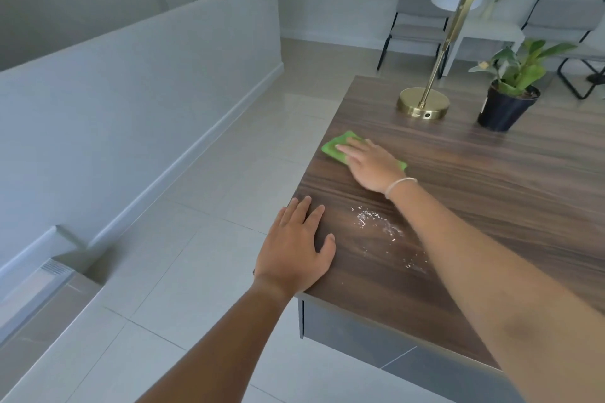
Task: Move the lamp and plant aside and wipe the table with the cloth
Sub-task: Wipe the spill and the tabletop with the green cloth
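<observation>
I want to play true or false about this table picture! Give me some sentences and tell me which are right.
1. The right hand presses flat on a green cloth. True.
2. The plant sits in a white pot. False: the pot is black.
3. White crumbs lie on the table between the two hands. True.
4. The left hand holds the lamp. False: it rests flat on the table edge.
5. The lamp stands on the floor. False: it stands on the table.

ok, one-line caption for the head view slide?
Right hand presses green cloth on wooden table; left hand braces edge, white spill unwiped.
</observation>
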Tool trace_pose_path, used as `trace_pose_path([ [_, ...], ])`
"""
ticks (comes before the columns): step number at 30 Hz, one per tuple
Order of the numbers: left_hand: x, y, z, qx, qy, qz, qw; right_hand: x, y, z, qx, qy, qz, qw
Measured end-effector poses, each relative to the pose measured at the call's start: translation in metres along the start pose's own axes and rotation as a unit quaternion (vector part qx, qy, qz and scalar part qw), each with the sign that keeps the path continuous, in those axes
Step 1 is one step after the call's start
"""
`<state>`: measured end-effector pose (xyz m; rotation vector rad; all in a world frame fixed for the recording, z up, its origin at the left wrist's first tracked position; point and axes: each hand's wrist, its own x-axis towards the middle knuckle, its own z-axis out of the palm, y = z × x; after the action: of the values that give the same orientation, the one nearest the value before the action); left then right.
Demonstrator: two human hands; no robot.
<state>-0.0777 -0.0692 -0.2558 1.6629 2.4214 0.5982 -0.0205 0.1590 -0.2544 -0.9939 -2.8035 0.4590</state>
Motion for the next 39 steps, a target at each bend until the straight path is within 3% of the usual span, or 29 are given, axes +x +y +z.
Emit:
trace_pose_path([
  [3, 0.001, -0.002, 0.000, 0.005, -0.001, 0.006, 1.000, -0.017, -0.034, 0.017, 0.009, -0.029, -0.121, 0.992],
  [5, 0.000, -0.002, 0.000, -0.002, 0.000, 0.008, 1.000, -0.031, -0.020, 0.012, 0.026, -0.024, -0.130, 0.991],
  [10, 0.001, -0.002, 0.000, -0.006, -0.007, 0.005, 1.000, -0.009, 0.002, -0.004, 0.005, 0.000, 0.040, 0.999],
  [15, -0.002, -0.001, -0.003, -0.019, -0.007, 0.010, 1.000, -0.066, -0.026, 0.010, 0.032, -0.017, -0.050, 0.998],
  [20, -0.008, -0.002, -0.006, -0.052, -0.006, -0.005, 0.999, -0.115, 0.044, -0.015, 0.039, 0.043, 0.122, 0.991],
  [22, -0.008, -0.001, -0.006, -0.056, -0.002, -0.007, 0.998, -0.114, 0.035, -0.011, 0.023, 0.044, 0.141, 0.989],
  [26, -0.007, -0.001, -0.006, -0.079, 0.010, -0.008, 0.997, -0.149, -0.023, 0.010, 0.025, 0.014, 0.019, 0.999],
  [28, -0.007, -0.002, -0.006, -0.084, 0.012, -0.008, 0.996, -0.191, -0.020, 0.009, 0.029, 0.025, -0.024, 0.999],
  [30, -0.007, -0.002, -0.006, -0.070, 0.008, -0.004, 0.998, -0.228, 0.018, -0.003, 0.035, 0.038, 0.010, 0.999],
  [35, -0.003, 0.004, 0.000, 0.011, -0.025, 0.034, 0.999, -0.265, 0.115, -0.038, -0.007, 0.098, 0.293, 0.951],
  [37, 0.001, 0.008, 0.001, 0.020, -0.036, 0.037, 0.998, -0.239, 0.096, -0.026, -0.024, 0.093, 0.298, 0.950],
  [39, 0.006, 0.017, 0.004, -0.001, -0.038, 0.048, 0.998, -0.220, 0.050, -0.009, -0.028, 0.072, 0.226, 0.971],
])
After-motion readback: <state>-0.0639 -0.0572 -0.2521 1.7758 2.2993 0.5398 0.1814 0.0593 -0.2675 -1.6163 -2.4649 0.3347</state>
